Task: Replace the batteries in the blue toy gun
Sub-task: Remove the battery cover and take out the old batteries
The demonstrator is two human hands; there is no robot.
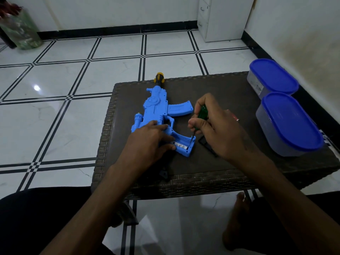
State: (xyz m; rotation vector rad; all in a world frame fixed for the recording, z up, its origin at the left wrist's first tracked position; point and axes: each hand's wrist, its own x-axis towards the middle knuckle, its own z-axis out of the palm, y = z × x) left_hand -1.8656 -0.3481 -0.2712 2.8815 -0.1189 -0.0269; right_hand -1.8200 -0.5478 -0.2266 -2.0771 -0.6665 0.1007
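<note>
The blue toy gun [156, 109] lies on the dark wicker table [184, 89], its yellow-and-black muzzle pointing away. Its stock compartment is uncovered, and a battery [181, 145] with a white label shows inside. My left hand [150, 138] rests on the gun's rear with fingers extended, touching the battery's left end. My right hand [215, 126] grips a green-handled screwdriver [202, 112]; its thin shaft points down into the right end of the compartment. A flat black piece [207, 144] lies on the table beside the stock, partly under my right hand.
Two grey tubs with blue lids [288, 124] stand at the table's right side. A small red object [233, 117] lies behind my right hand. A small black piece [164, 174] sits at the table's front edge. My legs and a bare foot [237, 221] are below the table.
</note>
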